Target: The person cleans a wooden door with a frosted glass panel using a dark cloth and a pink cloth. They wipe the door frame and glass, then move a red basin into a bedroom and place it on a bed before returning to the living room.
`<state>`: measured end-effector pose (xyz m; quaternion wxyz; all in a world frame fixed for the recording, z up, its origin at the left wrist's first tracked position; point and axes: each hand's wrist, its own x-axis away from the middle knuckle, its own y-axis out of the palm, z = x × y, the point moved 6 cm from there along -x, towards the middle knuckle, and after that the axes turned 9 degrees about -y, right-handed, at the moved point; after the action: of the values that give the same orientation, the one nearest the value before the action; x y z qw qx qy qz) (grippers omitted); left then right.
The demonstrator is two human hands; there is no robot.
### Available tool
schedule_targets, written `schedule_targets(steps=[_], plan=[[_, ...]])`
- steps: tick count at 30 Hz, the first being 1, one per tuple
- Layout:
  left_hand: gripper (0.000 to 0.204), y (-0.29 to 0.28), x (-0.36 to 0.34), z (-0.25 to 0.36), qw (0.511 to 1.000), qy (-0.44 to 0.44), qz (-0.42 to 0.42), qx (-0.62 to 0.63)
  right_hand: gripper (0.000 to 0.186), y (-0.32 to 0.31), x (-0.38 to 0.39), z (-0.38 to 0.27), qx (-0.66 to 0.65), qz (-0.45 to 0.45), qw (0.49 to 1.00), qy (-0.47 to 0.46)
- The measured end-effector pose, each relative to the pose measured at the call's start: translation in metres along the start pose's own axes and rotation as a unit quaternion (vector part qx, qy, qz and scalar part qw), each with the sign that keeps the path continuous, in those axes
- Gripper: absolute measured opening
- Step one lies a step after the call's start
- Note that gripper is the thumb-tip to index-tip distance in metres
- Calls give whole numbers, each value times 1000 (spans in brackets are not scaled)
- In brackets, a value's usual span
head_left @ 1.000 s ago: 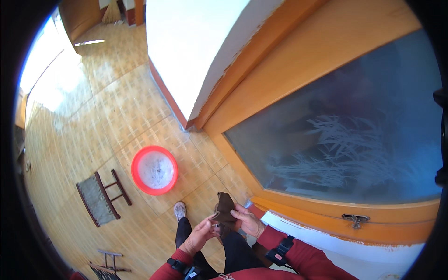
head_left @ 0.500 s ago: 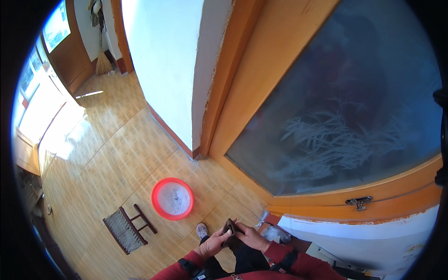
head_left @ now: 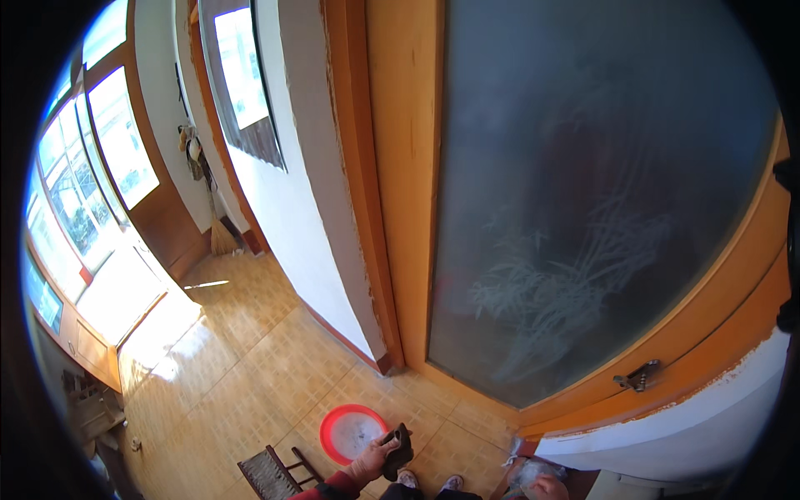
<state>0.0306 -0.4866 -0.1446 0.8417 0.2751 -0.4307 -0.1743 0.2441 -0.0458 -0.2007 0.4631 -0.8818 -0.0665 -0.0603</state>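
Note:
My left hand point(head_left: 373, 460) grips a dark brown cloth item point(head_left: 398, 454) low in the head view, just in front of a red plastic basin point(head_left: 332, 435) of cloudy water on the tiled floor. At the bottom right, my right hand point(head_left: 543, 487) is apart from the cloth, beside a clear plastic bag point(head_left: 525, 471); its fingers are too indistinct to read. My two shoes point(head_left: 452, 482) show below the cloth. A small folding stool point(head_left: 268, 477) stands left of the basin.
A wooden door with etched frosted glass point(head_left: 583, 167) fills the right. A white wall corner point(head_left: 321, 242) adjoins it. At the left stand bright glazed doors point(head_left: 125, 142), a straw broom point(head_left: 223, 236) and wooden items point(head_left: 96, 408). Tiled floor point(head_left: 233, 358) runs between them.
The view has tilted up, so basin and stool appear lower. My right hand has let go of the brown cloth and moved right; my left hand still holds it.

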Motion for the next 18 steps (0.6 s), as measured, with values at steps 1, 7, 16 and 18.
schedule_targets(steps=[1, 7, 16, 18], plan=[[41, -1, 4, 9, 1000, 13, 14, -23, 22, -5, 41, 14, 104, -41, 993, -35], [29, -10, 12, 20, 999, 37, 3, 32, 24, -23, 131, 56, -12, 75, 989, 128], [26, 80, -51, 190, 965, 259, -18, 45, 22, -43, 20, 9, -69, 79, 982, 155], [33, 130, -36, 270, 922, 383, -37, 38, 22, -50, 13, -3, -73, 84, 981, 160]])
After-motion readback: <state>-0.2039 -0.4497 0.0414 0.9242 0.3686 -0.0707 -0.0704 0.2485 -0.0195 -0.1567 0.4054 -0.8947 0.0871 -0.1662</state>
